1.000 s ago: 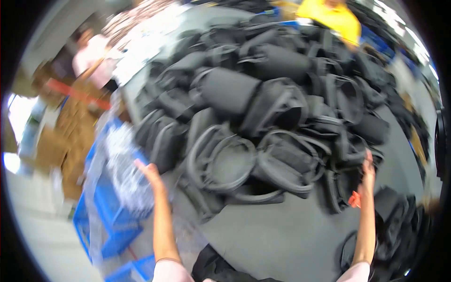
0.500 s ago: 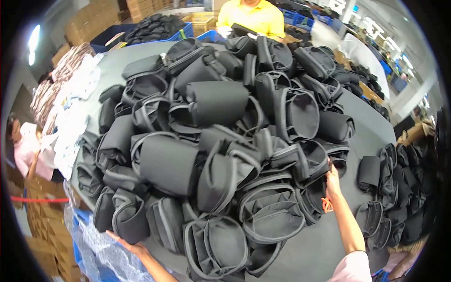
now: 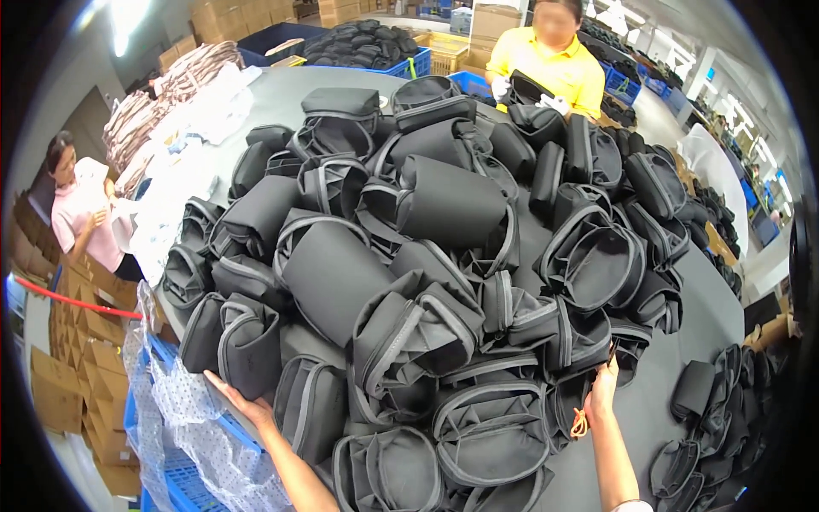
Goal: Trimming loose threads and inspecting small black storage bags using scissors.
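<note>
Black pouches (image 3: 333, 277) are lying heaped across the centre of the frame on a grey table (image 3: 715, 299). At lower left, the left hand (image 3: 243, 403) is extending straight fingers beside the pile; at lower right, the right hand (image 3: 602, 388) is bordering it, grip unclear.

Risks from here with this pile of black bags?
Judging by the frame:
1. The black bag by the left hand lies near the table's left edge; a nudge might tip it off toward the clear plastic sheet and blue crate.
2. The orange loop hanging at the right hand could snag on a nearby bag.
3. The bags overlap loosely, so shifting the heap may make upper ones slide.
</note>
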`<state>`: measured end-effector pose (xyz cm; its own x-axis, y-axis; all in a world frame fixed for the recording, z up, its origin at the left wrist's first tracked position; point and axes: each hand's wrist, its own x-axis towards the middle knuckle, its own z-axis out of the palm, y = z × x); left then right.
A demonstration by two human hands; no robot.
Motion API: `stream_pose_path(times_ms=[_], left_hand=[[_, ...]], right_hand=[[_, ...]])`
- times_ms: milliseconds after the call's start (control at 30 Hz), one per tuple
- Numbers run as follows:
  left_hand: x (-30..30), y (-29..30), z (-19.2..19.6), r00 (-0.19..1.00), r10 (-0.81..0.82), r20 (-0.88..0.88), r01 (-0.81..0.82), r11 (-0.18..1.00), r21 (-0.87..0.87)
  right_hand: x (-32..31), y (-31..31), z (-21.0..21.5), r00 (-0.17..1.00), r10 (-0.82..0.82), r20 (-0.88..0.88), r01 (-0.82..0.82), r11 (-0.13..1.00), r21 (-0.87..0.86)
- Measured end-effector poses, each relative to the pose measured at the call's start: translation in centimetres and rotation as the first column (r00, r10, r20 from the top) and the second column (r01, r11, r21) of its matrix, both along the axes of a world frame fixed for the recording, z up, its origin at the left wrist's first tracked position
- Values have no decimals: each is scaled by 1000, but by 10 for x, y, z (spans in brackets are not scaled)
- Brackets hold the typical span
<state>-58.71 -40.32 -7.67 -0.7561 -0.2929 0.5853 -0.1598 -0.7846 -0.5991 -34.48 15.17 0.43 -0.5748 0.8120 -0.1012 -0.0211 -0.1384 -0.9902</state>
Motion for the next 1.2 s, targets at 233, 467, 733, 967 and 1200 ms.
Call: stream_pose_path(times_ms=[233, 467, 733, 967, 1200], left_hand=[[-19, -17, -45, 165, 957, -240, -377, -164, -912], [-26, 32, 16, 197, 965, -172, 519, -252, -817], [193, 1, 22, 419, 879, -229, 625, -462, -630], [168, 73, 47, 759, 611, -227, 241, -586, -774], [97, 35, 53, 728, 563, -392, 236, -742, -627]], right_hand=[[-19, -3, -24, 994, -111, 19, 112, 993, -41], [-78, -21, 50, 994, -61, 90, 70, 992, -106], [85, -102, 21, 979, -203, 7, 178, 877, 445], [26, -239, -30, 979, -205, 7, 198, 951, 239], [-56, -259, -48, 924, -381, 19, 366, 899, 242]])
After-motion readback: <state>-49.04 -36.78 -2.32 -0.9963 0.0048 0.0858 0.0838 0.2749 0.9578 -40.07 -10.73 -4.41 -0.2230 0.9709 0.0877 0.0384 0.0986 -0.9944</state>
